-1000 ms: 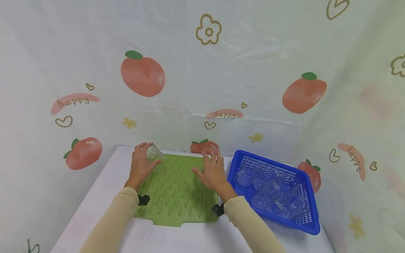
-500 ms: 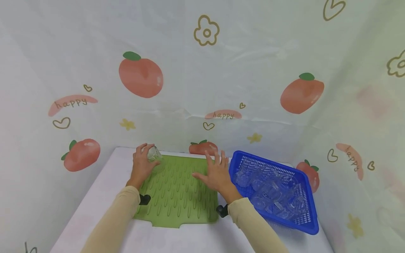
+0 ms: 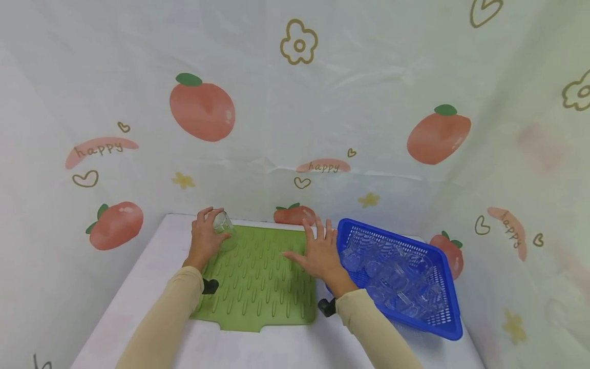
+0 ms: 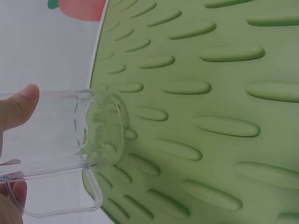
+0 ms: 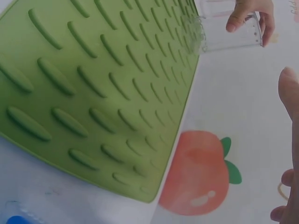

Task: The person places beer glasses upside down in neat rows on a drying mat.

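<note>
Gripping a small clear glass cup (image 3: 223, 223), the left hand (image 3: 206, 241) sits at the far left corner of the green ridged mat (image 3: 258, 287), its fingers and thumb curled round the cup's wall. From the left wrist view the cup (image 4: 70, 135) lies tilted on its side, its thick base turned toward the mat (image 4: 210, 102), a squared handle showing at its lower edge and a thumb tip (image 4: 18, 109) pressed on its upper wall; whether the base touches the mat cannot be told. The right wrist view shows the same cup (image 5: 229, 30) over the mat's far corner, with fingers (image 5: 245, 11) wrapped across it. The right hand (image 3: 318, 252) hovers with fingers spread and straight, holding nothing, above the mat's far right edge, just beside the blue plastic basket (image 3: 454, 307). That basket stands on the white bench (image 3: 138, 307) to the right of the mat, set at an angle, and holds a heap of further clear glass cups (image 3: 392, 279). Both forearms wear beige sleeves (image 3: 170, 312). Behind the bench hangs a pale backdrop (image 3: 369, 77) printed with peach-coloured fruit, flowers, hearts and the word "happy".
</note>
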The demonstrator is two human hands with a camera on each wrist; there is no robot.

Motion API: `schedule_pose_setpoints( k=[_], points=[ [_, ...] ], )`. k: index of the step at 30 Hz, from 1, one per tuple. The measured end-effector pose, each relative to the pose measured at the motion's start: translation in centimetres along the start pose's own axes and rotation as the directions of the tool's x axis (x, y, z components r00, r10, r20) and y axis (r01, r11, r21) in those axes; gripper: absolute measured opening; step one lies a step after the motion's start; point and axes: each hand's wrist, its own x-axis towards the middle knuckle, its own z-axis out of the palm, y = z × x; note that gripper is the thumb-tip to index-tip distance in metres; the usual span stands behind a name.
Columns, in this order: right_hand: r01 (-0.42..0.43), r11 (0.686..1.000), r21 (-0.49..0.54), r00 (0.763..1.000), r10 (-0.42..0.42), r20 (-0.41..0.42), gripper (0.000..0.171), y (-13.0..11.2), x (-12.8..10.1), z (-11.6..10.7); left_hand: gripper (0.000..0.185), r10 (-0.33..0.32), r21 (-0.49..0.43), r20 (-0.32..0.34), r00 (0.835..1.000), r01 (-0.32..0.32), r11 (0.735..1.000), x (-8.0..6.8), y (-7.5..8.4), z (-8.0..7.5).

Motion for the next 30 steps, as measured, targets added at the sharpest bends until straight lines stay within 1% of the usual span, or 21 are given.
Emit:
schedule_pose_setpoints(
  k=[6, 13, 18, 21, 23, 27, 30],
  points=[
    [-0.012, 1.0, -0.018, 1.0, 0.012, 0.02, 0.107, 0.6, -0.1, 0.0, 0.079, -0.009, 0.014, 0.009, 1.0, 0.009, 1.0, 0.1, -0.1, 0.2],
    [-0.033, 0.999, -0.031, 0.999, 0.035, 0.039, 0.107, 1.1, -0.1, -0.1, 0.081, 0.03, 0.048, 0.023, 0.999, -0.031, 0.998, 0.4, -0.5, 0.3],
    [-0.041, 0.999, -0.035, 0.998, 0.042, 0.037, 0.106, 1.5, -0.1, 0.1, 0.081, 0.031, 0.065, 0.036, 0.999, -0.034, 0.997, 0.5, -0.8, 0.2],
    [-0.049, 0.998, -0.041, 0.998, 0.05, 0.036, 0.105, 1.7, -0.1, 0.1, 0.081, 0.034, 0.063, 0.032, 0.999, -0.036, 0.997, 0.3, -0.8, 0.2],
    [-0.054, 0.997, -0.048, 0.997, 0.056, 0.045, 0.105, 1.8, -0.1, 0.1, 0.081, 0.045, 0.06, 0.019, 0.999, -0.046, 0.997, 0.2, -0.9, 0.3],
    [-0.049, 0.998, -0.041, 0.998, 0.05, 0.04, 0.104, 1.9, -0.2, -0.1, 0.083, 0.073, 0.056, -0.001, 0.997, -0.073, 0.996, 0.1, -1.0, 0.3],
    [-0.042, 0.999, -0.033, 0.999, 0.043, 0.026, 0.102, 2.1, -0.3, -0.2, 0.086, 0.076, 0.053, -0.001, 0.997, -0.076, 0.996, 0.2, -1.2, 0.4]
  ],
)
